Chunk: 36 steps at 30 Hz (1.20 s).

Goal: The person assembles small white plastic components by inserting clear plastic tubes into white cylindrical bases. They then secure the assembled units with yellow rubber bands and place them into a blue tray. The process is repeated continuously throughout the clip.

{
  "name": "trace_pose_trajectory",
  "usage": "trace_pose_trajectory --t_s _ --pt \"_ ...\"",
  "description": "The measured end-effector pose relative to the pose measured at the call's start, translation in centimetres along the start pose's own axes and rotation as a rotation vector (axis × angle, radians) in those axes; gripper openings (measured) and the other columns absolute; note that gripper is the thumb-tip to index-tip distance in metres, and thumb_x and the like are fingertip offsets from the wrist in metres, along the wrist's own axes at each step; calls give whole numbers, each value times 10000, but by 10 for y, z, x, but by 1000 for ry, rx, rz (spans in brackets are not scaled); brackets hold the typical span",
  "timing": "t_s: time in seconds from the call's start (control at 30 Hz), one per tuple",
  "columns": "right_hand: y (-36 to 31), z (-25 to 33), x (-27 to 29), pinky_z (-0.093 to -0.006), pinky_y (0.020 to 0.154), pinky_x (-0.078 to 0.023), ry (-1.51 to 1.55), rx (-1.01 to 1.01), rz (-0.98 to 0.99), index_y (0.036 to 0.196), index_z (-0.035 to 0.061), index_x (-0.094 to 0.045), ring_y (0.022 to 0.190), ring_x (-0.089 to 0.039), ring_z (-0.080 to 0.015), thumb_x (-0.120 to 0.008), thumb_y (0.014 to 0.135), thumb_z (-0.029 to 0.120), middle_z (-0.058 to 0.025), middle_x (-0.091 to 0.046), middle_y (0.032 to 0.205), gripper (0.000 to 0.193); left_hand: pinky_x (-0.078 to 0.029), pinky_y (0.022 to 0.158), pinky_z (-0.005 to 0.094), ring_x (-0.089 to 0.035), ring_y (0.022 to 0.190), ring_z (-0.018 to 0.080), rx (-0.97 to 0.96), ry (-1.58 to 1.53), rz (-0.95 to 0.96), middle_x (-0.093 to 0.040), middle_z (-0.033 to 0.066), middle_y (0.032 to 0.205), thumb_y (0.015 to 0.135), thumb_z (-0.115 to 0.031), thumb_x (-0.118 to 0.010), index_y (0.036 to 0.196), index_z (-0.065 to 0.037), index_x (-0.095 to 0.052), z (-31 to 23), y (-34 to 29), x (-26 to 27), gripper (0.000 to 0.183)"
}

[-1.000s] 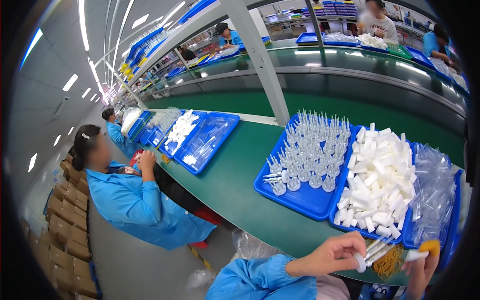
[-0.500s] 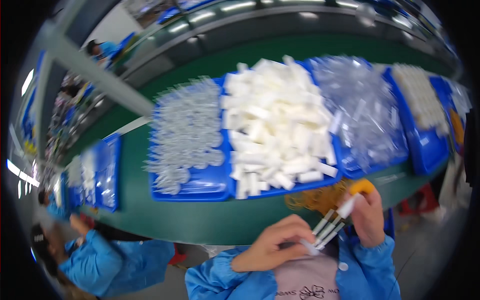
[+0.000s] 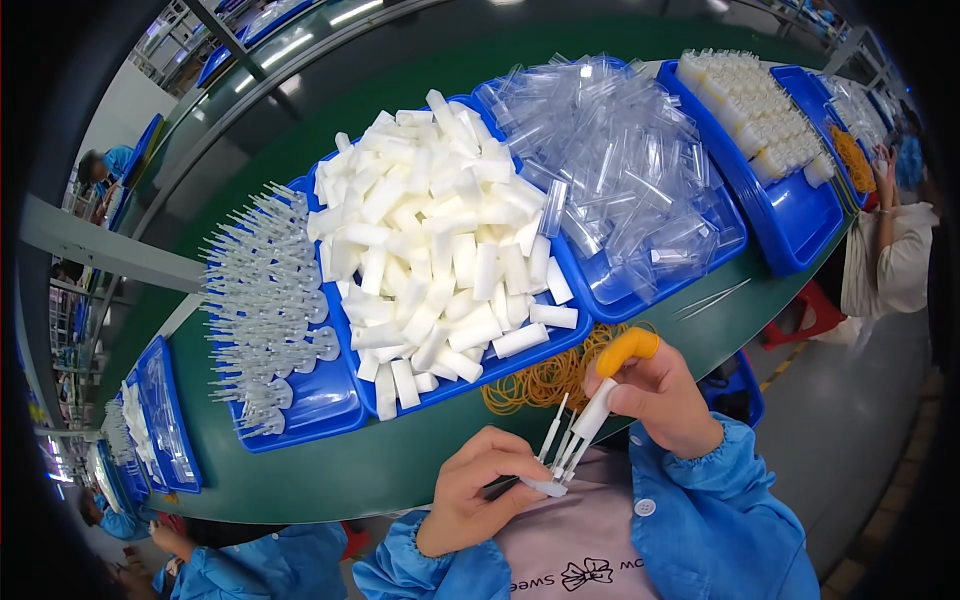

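Observation:
My left hand pinches the base of a translucent white plastic part with thin prongs, held in front of my chest. The prongs point up and to the right. A white foam tube sits at the upper end of the part, around at least one prong. My right hand grips this tube between thumb and index finger. A yellow finger cot covers that index fingertip. One prong stands bare beside the tube. How far the tube reaches over the prongs is hard to see.
Blue trays stand across the green table: pronged plastic parts, white foam tubes, clear plastic tubes, foam-fitted parts. Rubber bands lie at the near edge, tweezers farther right. Co-workers sit left and right.
The view has turned, so the trays and my hands appear farther left, and the blur has gone. Both hands keep hold of the plastic part and the foam tube.

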State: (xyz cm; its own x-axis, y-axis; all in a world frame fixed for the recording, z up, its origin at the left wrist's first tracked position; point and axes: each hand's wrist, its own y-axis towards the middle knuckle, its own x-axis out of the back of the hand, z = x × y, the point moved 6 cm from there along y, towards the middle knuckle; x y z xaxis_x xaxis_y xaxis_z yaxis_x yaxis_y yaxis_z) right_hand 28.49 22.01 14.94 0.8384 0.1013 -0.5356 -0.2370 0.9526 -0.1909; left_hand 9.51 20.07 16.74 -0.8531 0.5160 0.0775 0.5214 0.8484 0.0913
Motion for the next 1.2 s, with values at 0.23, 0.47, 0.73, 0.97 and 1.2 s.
trace_pose_trajectory --t_s 0.23,0.47,0.73,0.97,1.2 --pt "-6 -8 -23 -287 843 -422 -158 115 207 958 28 -597 940 -547 -139 -694 804 44 -47 -575 982 183 -456 687 258 -571 768 158 4 -25 -193 -593 120 900 665 8 -779 840 -26 -642 3 -5 1 225" --pt "31 36 -35 -348 803 -428 -935 531 132 1034 74 -650 931 -547 -250 -741 723 163 -73 -590 1026 336 -478 699 266 -558 772 156 -49 -91 -529 -555 107 894 705 45 -706 847 -26 -553 7 -23 19 221" --pt "59 21 -44 -359 840 -349 -1665 549 125 882 67 -647 923 -517 -230 -715 715 229 -55 -584 902 243 -527 660 303 -581 783 174 -61 -210 -779 -530 104 910 810 -66 -674 917 -19 -495 12 -38 40 213" --pt "46 37 -26 -302 726 -412 -1026 472 110 992 34 -628 764 -553 -150 -596 878 184 -53 -600 821 192 -497 705 280 -542 794 159 -44 -42 -618 -530 113 930 816 -77 -664 878 -10 -541 9 -39 36 153" --pt "43 33 -20 -195 723 -451 -354 11 237 1072 -3 -580 849 -556 -48 -529 940 152 -27 -609 926 210 -462 698 289 -577 796 202 -164 42 -447 -608 96 862 725 33 -703 847 -18 -691 -15 -21 17 132"
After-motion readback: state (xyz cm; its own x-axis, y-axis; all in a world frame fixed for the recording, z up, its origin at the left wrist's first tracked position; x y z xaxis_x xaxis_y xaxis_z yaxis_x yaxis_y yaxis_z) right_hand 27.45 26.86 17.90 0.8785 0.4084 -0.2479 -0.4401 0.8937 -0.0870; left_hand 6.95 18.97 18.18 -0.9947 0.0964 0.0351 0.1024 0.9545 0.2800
